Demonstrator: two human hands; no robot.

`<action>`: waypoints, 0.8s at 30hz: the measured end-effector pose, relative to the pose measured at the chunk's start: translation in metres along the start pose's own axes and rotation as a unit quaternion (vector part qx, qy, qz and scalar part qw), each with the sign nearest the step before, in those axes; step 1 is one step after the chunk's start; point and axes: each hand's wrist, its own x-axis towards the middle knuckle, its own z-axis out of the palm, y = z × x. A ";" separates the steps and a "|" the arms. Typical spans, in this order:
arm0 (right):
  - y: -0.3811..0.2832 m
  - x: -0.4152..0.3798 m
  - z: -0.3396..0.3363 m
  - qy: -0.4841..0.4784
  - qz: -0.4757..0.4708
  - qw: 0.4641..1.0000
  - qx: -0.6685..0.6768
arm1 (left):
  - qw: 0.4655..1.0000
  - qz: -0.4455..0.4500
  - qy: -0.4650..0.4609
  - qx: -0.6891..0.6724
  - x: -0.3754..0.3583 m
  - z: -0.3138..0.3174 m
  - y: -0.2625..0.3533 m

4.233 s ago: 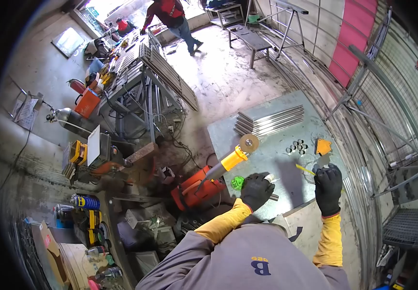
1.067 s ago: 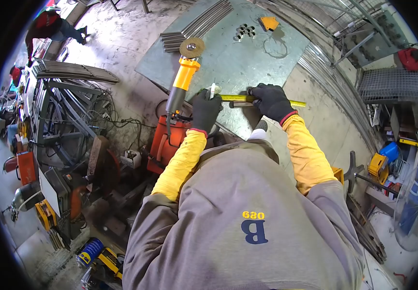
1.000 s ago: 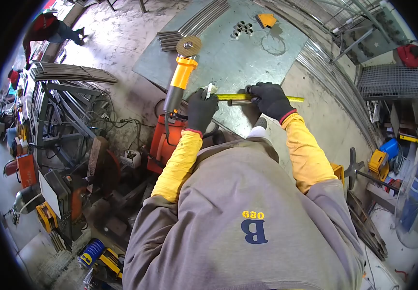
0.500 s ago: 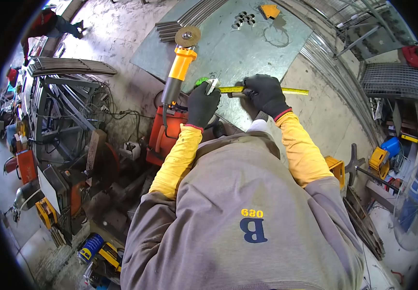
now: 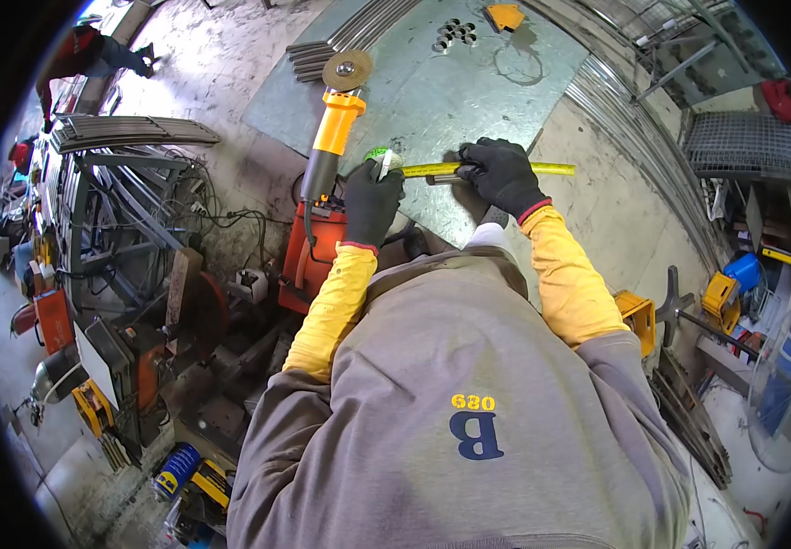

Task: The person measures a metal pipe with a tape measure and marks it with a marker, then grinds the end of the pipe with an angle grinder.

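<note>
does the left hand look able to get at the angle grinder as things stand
Probably yes: the angle grinder appears just beside the left hand, and nothing visible stands between them. That hand seems to hold a white piece by the measuring tape, though, so it may need to let go first.

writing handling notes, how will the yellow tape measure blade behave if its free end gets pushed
The yellow tape measure blade is probably fairly stiff lengthwise, since its end juts straight past the right hand. Being a narrow strip, it may buckle if pushed hard, and it looks light for its length.
</note>
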 end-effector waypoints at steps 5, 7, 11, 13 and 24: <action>-0.003 0.002 -0.003 -0.024 0.014 1.000 -0.011 | 0.998 0.024 0.045 -0.024 0.007 -0.009 -0.021; -0.004 0.002 -0.003 -0.025 0.015 0.999 -0.016 | 0.998 0.028 0.044 -0.023 0.002 -0.010 -0.015; -0.005 0.005 -0.004 -0.046 0.049 0.998 -0.015 | 0.997 0.019 0.048 -0.060 0.000 -0.009 -0.011; -0.005 0.006 -0.005 -0.052 0.063 0.997 -0.013 | 0.997 0.000 0.046 -0.064 -0.001 -0.011 -0.007; -0.003 0.006 -0.002 -0.064 0.089 0.994 -0.013 | 0.999 0.041 0.025 0.020 -0.010 -0.023 0.000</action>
